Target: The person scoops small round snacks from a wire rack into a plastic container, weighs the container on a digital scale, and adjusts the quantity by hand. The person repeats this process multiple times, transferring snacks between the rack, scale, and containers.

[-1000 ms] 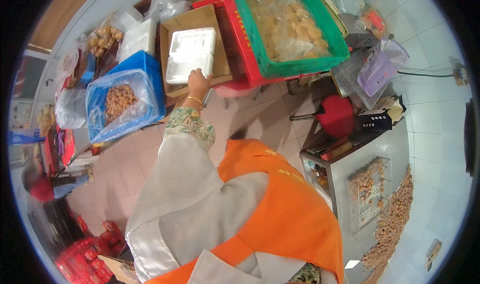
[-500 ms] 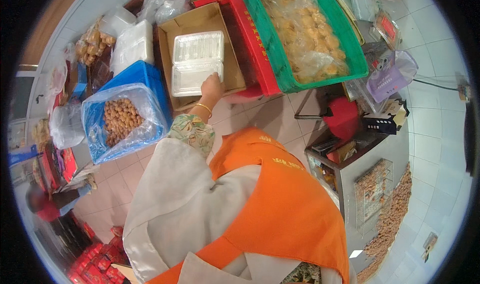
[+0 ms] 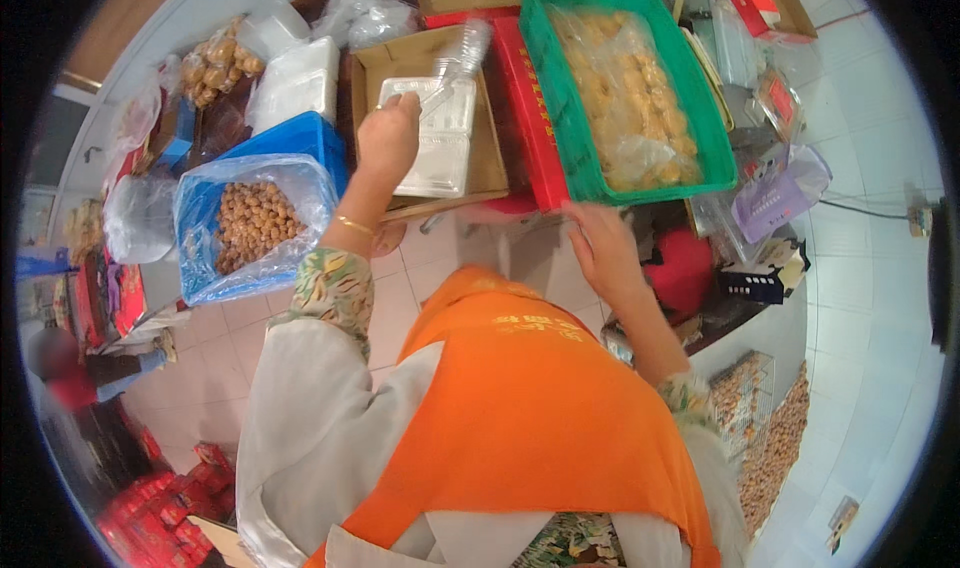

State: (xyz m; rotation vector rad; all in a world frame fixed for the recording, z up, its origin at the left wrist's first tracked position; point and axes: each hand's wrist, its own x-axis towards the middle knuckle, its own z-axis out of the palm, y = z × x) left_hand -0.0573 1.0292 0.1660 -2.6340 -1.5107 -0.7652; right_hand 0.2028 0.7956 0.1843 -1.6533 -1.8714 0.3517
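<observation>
1. Rectangular plastic trays (image 3: 437, 158): whitish and translucent, with fine ribbing.
2. Ribbed plastic piece (image 3: 470, 48) above them: clear, colourless.
3. Open cardboard box (image 3: 487, 158): plain brown.
4. Long cardboard box (image 3: 540, 148): red with yellow lettering.
5. Rectangular plastic crate (image 3: 650, 194): solid green; rounded pieces (image 3: 640, 108) inside: golden tan.
6. Plastic crate (image 3: 333, 146): bright blue, under a see-through plastic liner (image 3: 315, 193); small round pieces (image 3: 255, 223): mid-brown.
7. Fabric apron (image 3: 540, 388): orange, yellow lettering.
8. Loose cloth garment (image 3: 310, 418): pale grey, unpatterned.
9. Cloth sleeve cuff (image 3: 335, 286): cream with a green and orange-yellow leafy print.
10. Thin bangle (image 3: 356, 225): gold-coloured.
11. Soft bag (image 3: 780, 200): lilac.
</observation>
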